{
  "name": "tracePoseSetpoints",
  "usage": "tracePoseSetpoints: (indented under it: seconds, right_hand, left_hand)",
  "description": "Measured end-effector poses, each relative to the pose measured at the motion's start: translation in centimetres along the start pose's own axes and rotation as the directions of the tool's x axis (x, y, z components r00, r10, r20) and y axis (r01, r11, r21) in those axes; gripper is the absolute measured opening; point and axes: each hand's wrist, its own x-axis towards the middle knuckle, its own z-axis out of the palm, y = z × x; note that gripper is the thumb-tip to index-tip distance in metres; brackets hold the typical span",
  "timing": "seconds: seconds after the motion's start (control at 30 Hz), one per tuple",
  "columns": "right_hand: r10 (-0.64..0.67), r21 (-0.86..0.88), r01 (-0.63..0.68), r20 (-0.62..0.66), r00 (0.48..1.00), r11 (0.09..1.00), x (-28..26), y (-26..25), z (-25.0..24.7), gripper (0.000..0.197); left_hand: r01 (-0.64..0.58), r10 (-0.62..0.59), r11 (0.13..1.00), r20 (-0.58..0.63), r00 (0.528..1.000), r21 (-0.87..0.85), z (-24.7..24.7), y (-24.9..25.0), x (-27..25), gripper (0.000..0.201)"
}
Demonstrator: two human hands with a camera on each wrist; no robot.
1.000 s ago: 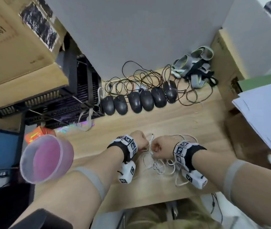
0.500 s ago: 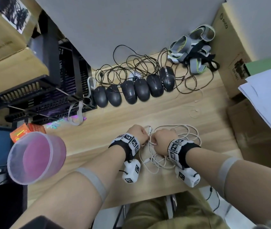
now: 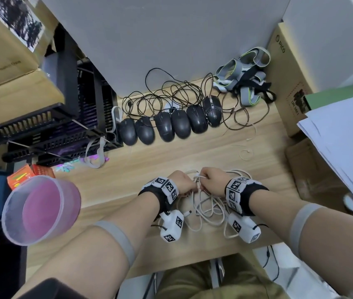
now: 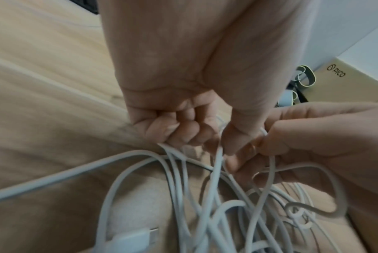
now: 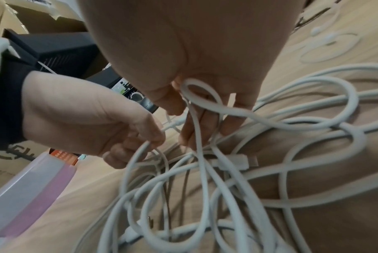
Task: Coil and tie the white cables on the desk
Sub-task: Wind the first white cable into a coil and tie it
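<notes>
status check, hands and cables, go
Left hand and right hand both grip strands of the white cables. Cables a loose tangle on the desk, not tied. Nothing in the way.

Both bare forearms reach forward side by side over the light wooden table [image 3: 128, 167], each banded in grey above a black wrist strap that carries white blocks with square black markers. The left hand [image 3: 181, 181] and the right hand [image 3: 213, 180] meet knuckle to knuckle, backs upward. Left hand: fingers [image 4: 183, 130] curled into the palm, thumb pressed down, pinching strands of the tangled white cables [image 3: 209, 209]. Right hand: fingers [image 5: 207, 123] bent downward with a cable loop hooked round them, thumb closing against that loop.
</notes>
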Motion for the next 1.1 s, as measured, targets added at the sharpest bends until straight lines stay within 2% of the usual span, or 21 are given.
tracePoseSetpoints:
  seconds: [0.1, 0.17, 0.23, 0.3, 0.37, 0.4, 0.43, 0.47, 0.53, 0.63, 0.73, 0.77, 0.8, 0.87, 0.93, 1.0, 1.07, 1.1]
  right_hand:
    - [0.023, -0.071, -0.027, -0.062, 0.998, 0.997, -0.2, 0.4, -0.6, 0.014]
    - [0.059, -0.143, -0.07, -0.079, 0.995, 0.987, -0.6, 0.6, -1.2, 0.009]
    - [0.097, -0.209, -0.107, -0.057, 0.994, 0.972, -1.3, 0.6, -1.8, 0.014]
    - [0.095, -0.326, -0.097, -0.022, 0.995, 0.94, -1.9, 0.2, -2.5, 0.025]
    - [0.004, -0.427, -0.027, -0.054, 0.999, 0.904, -2.4, -0.3, -2.8, 0.05]
    - [-0.076, -0.406, 0.03, -0.096, 0.993, 0.913, -2.6, -0.8, -3.0, 0.065]
    - [-0.161, -0.31, 0.11, -0.144, 0.976, 0.944, -2.7, -1.3, -3.1, 0.077]
    - [-0.232, -0.157, 0.205, -0.184, 0.955, 0.966, -2.8, -1.9, -3.2, 0.084]
    - [-0.327, 0.12, 0.359, -0.224, 0.918, 0.926, -2.7, -3.2, -3.6, 0.088]
    - [-0.372, 0.252, 0.45, -0.303, 0.877, 0.857, -2.4, -5.1, -4.2, 0.083]
    - [-0.348, 0.264, 0.501, -0.46, 0.817, 0.824, -2.2, -6.0, -5.0, 0.086]
    - [-0.355, 0.237, 0.501, -0.466, 0.81, 0.832, -2.2, -6.1, -5.4, 0.086]
    - [-0.38, 0.184, 0.496, -0.44, 0.813, 0.848, -2.2, -6.1, -5.6, 0.085]
    - [-0.441, 0.045, 0.48, -0.325, 0.837, 0.876, -2.3, -6.4, -5.7, 0.075]
    - [-0.464, -0.085, 0.459, -0.263, 0.846, 0.884, -2.2, -6.8, -5.5, 0.05]
    - [-0.431, -0.127, 0.412, -0.272, 0.86, 0.902, -1.7, -6.9, -5.5, 0.03]
    - [-0.373, -0.104, 0.359, -0.334, 0.866, 0.928, -1.0, -6.2, -6.2, 0.026]
    - [-0.329, -0.081, 0.323, -0.373, 0.868, 0.943, -0.8, -5.7, -6.8, 0.027]
  left_hand:
    - [0.032, -0.027, 0.998, 0.085, 0.996, -0.059, -0.4, 0.6, -1.2, 0.03]
    - [0.045, 0.001, 0.962, 0.171, 0.985, -0.268, -1.3, 0.7, -1.9, 0.035]
    - [0.034, 0.063, 0.909, 0.217, 0.974, -0.416, -2.8, 0.8, -3.0, 0.039]
    - [0.013, 0.104, 0.886, 0.227, 0.968, -0.463, -4.7, 1.0, -3.9, 0.044]
    - [-0.044, 0.149, 0.905, 0.218, 0.965, -0.422, -6.2, 1.5, -4.9, 0.047]
    - [-0.08, 0.17, 0.924, 0.215, 0.962, -0.374, -6.7, 2.0, -5.3, 0.048]
    - [-0.115, 0.19, 0.94, 0.211, 0.959, -0.321, -7.1, 2.6, -5.8, 0.047]
    - [-0.146, 0.207, 0.95, 0.204, 0.957, -0.276, -7.3, 3.3, -6.4, 0.046]
    - [-0.185, 0.232, 0.953, 0.187, 0.955, -0.239, -7.6, 4.7, -7.2, 0.041]
    - [-0.211, 0.239, 0.948, 0.097, 0.966, -0.24, -8.7, 6.1, -7.7, 0.03]
    - [-0.22, 0.212, 0.958, -0.061, 0.975, -0.184, -9.9, 6.4, -7.6, 0.022]
    - [-0.234, 0.22, 0.96, -0.104, 0.97, -0.151, -10.2, 6.4, -7.5, 0.02]
    - [-0.246, 0.232, 0.962, -0.121, 0.965, -0.116, -10.3, 6.4, -7.5, 0.023]
    - [-0.256, 0.252, 0.964, -0.059, 0.966, -0.069, -10.1, 6.8, -7.6, 0.027]
    - [-0.26, 0.261, 0.965, 0.018, 0.965, -0.044, -9.8, 7.2, -7.9, 0.028]
    - [-0.287, 0.287, 0.958, 0.012, 0.958, -0.006, -9.8, 7.1, -7.9, 0.026]
    - [-0.325, 0.325, 0.946, -0.048, 0.944, 0.019, -10.3, 6.5, -8.0, 0.022]
    - [-0.346, 0.347, 0.938, -0.101, 0.933, 0.022, -10.7, 6.1, -8.0, 0.026]
